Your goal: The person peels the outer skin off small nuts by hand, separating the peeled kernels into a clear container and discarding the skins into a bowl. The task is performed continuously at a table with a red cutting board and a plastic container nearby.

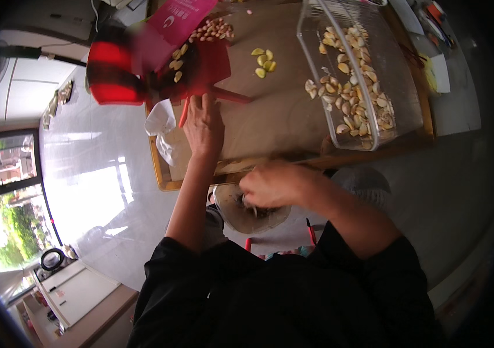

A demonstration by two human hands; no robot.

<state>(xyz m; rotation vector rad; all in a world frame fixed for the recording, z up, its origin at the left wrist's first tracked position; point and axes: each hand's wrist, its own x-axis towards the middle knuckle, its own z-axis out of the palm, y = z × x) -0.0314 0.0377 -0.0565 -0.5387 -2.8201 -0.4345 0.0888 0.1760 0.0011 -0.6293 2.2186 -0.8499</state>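
My left hand rests on the brown tabletop, its fingertips at a red plastic object with narrow red legs or handles. Whether the fingers grip it is hidden. Blurred by motion, my right hand is over a lined waste bin below the table edge. Pale scraps show under its curled fingers, but I cannot tell if it holds any. Yellowish peeled garlic cloves lie in a small group on the table. More cloves are beside the red object. Unpeeled garlic cloves fill part of a clear plastic container.
Peanuts lie in a pile beside a pink packet bearing writing. A crumpled white tissue sits at the table's left edge. Another red plastic item is at the far left. My knee is right of the bin.
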